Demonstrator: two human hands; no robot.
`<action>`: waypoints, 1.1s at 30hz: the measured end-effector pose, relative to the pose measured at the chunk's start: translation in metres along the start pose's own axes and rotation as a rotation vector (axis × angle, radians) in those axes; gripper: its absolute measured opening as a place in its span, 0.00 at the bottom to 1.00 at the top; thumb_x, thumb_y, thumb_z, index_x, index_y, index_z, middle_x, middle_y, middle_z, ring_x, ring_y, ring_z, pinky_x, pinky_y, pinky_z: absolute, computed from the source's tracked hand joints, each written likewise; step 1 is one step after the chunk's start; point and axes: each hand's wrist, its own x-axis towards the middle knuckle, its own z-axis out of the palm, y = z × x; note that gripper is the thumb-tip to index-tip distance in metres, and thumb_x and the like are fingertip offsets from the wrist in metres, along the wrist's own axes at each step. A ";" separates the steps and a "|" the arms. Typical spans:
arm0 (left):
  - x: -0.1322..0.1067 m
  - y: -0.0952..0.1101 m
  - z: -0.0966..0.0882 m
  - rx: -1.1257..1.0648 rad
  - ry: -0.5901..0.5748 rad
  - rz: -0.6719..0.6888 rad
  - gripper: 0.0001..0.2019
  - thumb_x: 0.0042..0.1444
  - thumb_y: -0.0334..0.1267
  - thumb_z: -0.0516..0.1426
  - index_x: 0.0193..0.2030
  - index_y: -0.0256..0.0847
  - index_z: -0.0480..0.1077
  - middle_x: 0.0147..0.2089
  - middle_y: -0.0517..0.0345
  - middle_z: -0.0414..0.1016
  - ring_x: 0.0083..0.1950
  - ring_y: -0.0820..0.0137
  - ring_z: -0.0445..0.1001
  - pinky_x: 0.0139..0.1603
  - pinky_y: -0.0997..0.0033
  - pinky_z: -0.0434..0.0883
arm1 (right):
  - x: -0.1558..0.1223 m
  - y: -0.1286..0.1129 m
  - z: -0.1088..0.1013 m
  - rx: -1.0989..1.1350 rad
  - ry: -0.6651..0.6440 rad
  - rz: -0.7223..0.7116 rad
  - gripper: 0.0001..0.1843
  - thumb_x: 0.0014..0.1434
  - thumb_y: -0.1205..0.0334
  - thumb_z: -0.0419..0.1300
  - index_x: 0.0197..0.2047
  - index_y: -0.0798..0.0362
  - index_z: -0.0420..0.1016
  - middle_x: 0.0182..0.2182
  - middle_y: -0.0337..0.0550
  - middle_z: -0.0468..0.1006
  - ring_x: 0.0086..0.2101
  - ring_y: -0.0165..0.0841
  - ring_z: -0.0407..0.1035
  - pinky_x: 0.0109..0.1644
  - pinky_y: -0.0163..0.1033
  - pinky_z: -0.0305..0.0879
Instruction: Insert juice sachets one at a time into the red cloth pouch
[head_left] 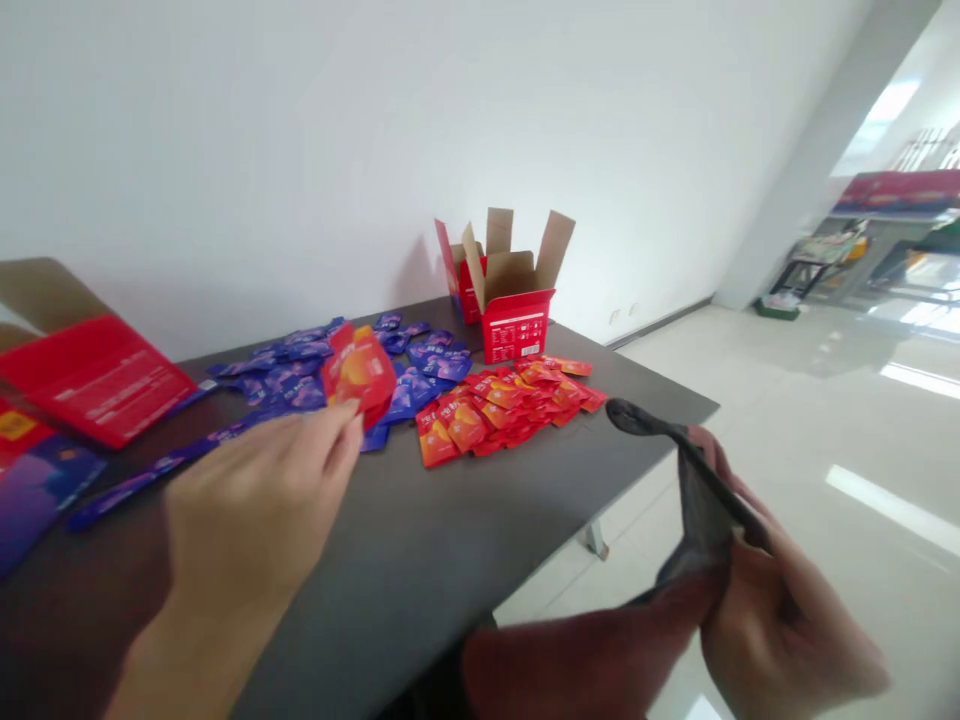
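Observation:
My left hand [255, 500] pinches a red and orange sachet [360, 365] by its lower edge, above the dark table. Behind it lies a spread of blue-purple sachets [289, 365]. To its right a heap of red and orange sachets [499, 408] rests on the tabletop. Past the table's near right edge, my right hand [787, 620] is closed on the black rim of a dark red bag [585, 655]. The bag hangs low with its mouth partly spread; what lies inside is hidden.
An open red carton [517, 325] stands behind the red heap, with another red carton [469, 290] beside it. At left sits a tilted open red box [97, 380]. The dark table [420, 540] meets a white wall; pale glossy floor [787, 450] is to the right.

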 end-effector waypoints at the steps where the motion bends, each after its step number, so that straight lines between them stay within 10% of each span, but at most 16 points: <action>1: 0.023 0.017 0.003 0.092 0.036 0.043 0.13 0.59 0.41 0.45 0.37 0.41 0.69 0.26 0.56 0.72 0.31 0.65 0.70 0.28 0.70 0.59 | 0.000 0.010 -0.003 -0.018 0.015 0.005 0.20 0.51 0.77 0.56 0.45 0.51 0.74 0.43 0.41 0.76 0.40 0.37 0.72 0.43 0.38 0.69; 7: 0.099 0.108 0.068 0.048 -0.301 0.146 0.19 0.61 0.36 0.37 0.39 0.35 0.68 0.31 0.47 0.74 0.35 0.59 0.73 0.32 0.64 0.65 | -0.001 0.059 -0.011 -0.116 0.133 -0.054 0.21 0.48 0.78 0.58 0.44 0.51 0.75 0.42 0.41 0.77 0.39 0.37 0.73 0.44 0.40 0.70; 16: 0.127 0.189 0.134 -0.043 -0.557 0.272 0.13 0.56 0.42 0.52 0.43 0.35 0.67 0.41 0.54 0.71 0.41 0.68 0.71 0.41 0.60 0.70 | -0.012 0.099 -0.022 -0.228 0.036 -0.166 0.24 0.47 0.79 0.58 0.46 0.47 0.73 0.43 0.38 0.76 0.38 0.36 0.73 0.44 0.40 0.70; 29: 0.119 0.178 0.139 -0.049 -0.548 0.279 0.16 0.58 0.45 0.49 0.45 0.36 0.66 0.39 0.54 0.72 0.40 0.67 0.71 0.45 0.56 0.67 | -0.018 0.087 -0.015 -0.143 0.026 -0.042 0.21 0.49 0.76 0.58 0.45 0.47 0.74 0.44 0.38 0.75 0.38 0.35 0.73 0.45 0.42 0.70; 33: 0.118 0.168 0.116 -0.059 -0.478 0.267 0.17 0.58 0.46 0.47 0.45 0.38 0.67 0.35 0.52 0.75 0.37 0.63 0.73 0.45 0.57 0.64 | -0.018 0.081 -0.018 -0.140 0.004 -0.036 0.18 0.52 0.73 0.57 0.45 0.49 0.74 0.44 0.38 0.75 0.39 0.35 0.73 0.45 0.41 0.71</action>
